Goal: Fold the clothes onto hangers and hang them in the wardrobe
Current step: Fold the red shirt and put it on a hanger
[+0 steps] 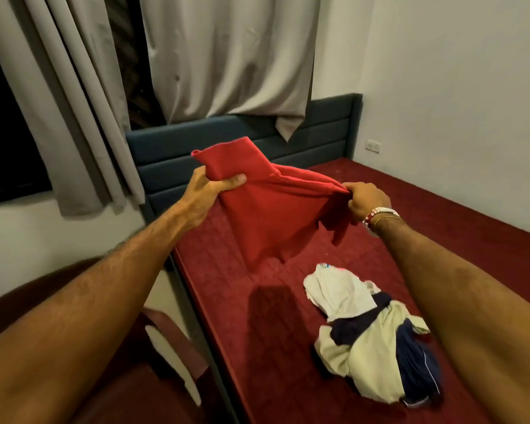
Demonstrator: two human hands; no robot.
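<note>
Both hands, the left hand [210,186] and right hand [366,200], gripped a red garment [273,215] (possibly a shirt) above the bed [441,215], near a heap of clothes [371,335].

We note that the red garment [276,215] hides the fingers of the left hand [210,191], the lower edge cuts the bed [227,301], and the wall socket [374,146] is too small to read.
</note>
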